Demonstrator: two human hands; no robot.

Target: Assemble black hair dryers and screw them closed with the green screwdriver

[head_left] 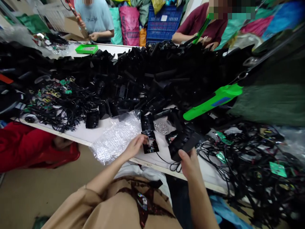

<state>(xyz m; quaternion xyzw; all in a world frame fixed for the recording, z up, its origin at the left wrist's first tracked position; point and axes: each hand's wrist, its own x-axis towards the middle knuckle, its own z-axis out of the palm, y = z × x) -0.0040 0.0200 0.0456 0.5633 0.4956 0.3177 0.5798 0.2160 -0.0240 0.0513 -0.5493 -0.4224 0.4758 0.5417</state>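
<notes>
At the table's front edge my left hand (135, 146) has its fingertips closed on the side of an opened black plastic housing (151, 147), whose inner parts show. A thin black cable (164, 159) runs from it to the right. My right hand (190, 162) grips a larger black plastic casing (182, 143), thumb on the near side, its other fingers partly hidden. Between and behind the two pieces lies a round heap of small silvery screws (161, 128). Clear bubble wrap (116, 136) lies left of my left hand.
A green electric screwdriver (212, 101) hangs above the table at right. Black plastic casings (133, 73) are piled across the middle. Cables with green circuit boards lie heaped at left (62, 101) and right (259, 162). Two people (95, 19) (200, 25) work across the table.
</notes>
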